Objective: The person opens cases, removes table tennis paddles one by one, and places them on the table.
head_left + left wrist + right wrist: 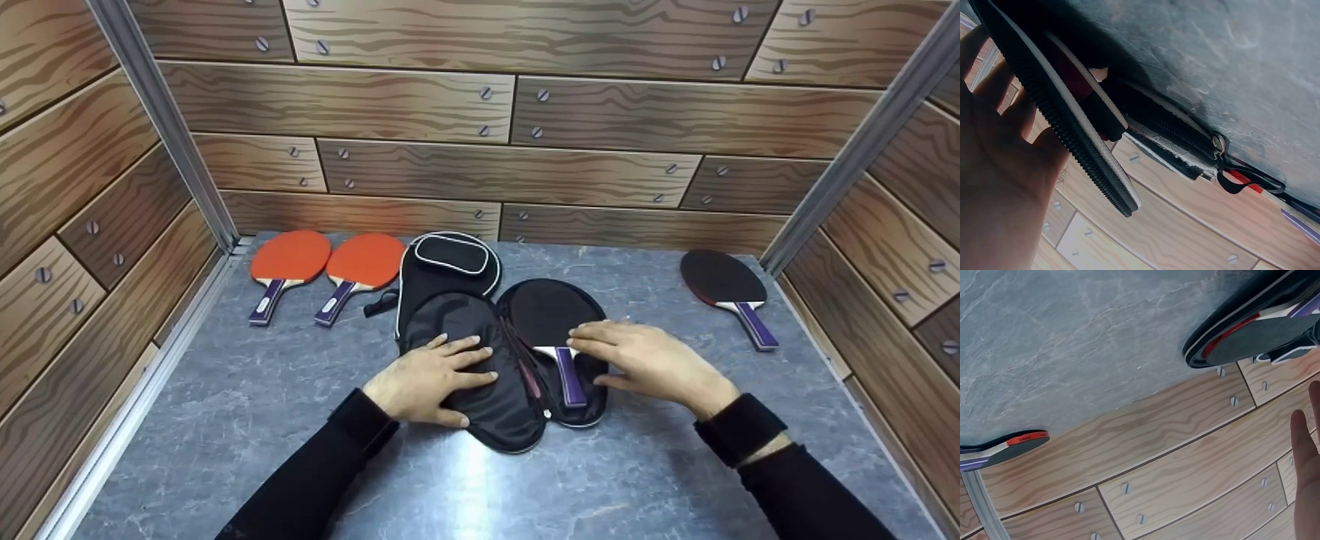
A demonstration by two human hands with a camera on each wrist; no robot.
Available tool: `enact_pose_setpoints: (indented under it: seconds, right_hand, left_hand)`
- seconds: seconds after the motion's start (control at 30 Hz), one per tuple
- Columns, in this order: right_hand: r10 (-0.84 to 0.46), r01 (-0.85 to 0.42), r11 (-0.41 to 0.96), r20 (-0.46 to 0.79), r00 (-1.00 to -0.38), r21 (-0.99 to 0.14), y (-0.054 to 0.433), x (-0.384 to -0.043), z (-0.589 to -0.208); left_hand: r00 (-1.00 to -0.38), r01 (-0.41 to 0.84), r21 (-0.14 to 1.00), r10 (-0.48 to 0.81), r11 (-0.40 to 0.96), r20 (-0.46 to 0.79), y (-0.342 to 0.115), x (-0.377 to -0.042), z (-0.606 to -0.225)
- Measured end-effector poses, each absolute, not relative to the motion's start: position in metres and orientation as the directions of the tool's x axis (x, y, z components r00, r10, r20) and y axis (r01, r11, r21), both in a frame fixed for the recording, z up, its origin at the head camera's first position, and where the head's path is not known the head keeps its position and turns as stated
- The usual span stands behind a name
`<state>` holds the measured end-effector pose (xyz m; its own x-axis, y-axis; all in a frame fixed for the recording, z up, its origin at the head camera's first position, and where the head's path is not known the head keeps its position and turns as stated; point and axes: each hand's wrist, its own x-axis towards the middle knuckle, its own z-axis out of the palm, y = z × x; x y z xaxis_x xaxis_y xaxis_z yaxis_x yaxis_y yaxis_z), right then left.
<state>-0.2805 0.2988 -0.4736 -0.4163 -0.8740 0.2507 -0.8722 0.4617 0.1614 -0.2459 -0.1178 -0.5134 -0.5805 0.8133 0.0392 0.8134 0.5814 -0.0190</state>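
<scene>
A black zippered paddle case lies unfolded in the middle of the table, its cover (480,409) to the left and its other half to the right. In that right half rests a table tennis paddle (551,311) with a black face and purple handle. My left hand (439,379) lies with spread fingers on the cover; the left wrist view shows the zipper edge (1072,129) beside the palm. My right hand (652,360) is held with straight fingers over the right edge of the paddle and case, fingertips near the handle's neck.
Behind the cover lies another black case (450,281) with white piping, partly overlapped. Two red-faced paddles (291,256) (365,261) lie at the back left. A black-faced paddle (724,279) is at the back right. Wood-patterned walls (517,172) enclose the grey table (262,420).
</scene>
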Motion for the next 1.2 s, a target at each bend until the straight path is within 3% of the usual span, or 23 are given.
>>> enact_pose_setpoints:
  seconds: [0.57,0.8,1.2]
  right_hand:
    - [-0.949,-0.932,0.295,0.182,-0.259,0.212,0.278,-0.275,-0.494]
    - [-0.963,-0.923,0.268,0.12,-0.243,0.278,0.271,-0.274,-0.496]
    - [-0.96,-0.916,0.26,0.183,-0.211,0.305,0.269,-0.273,-0.497]
  left_hand:
    - [-0.584,0.811,-0.022,0.811,0.585,0.039,-0.118,-0.246,-0.513]
    - [-0.58,0.814,-0.018,0.813,0.581,0.046,-0.118,-0.246,-0.513]
    - [-0.58,0.813,-0.028,0.814,0.581,0.047,-0.118,-0.245,-0.514]
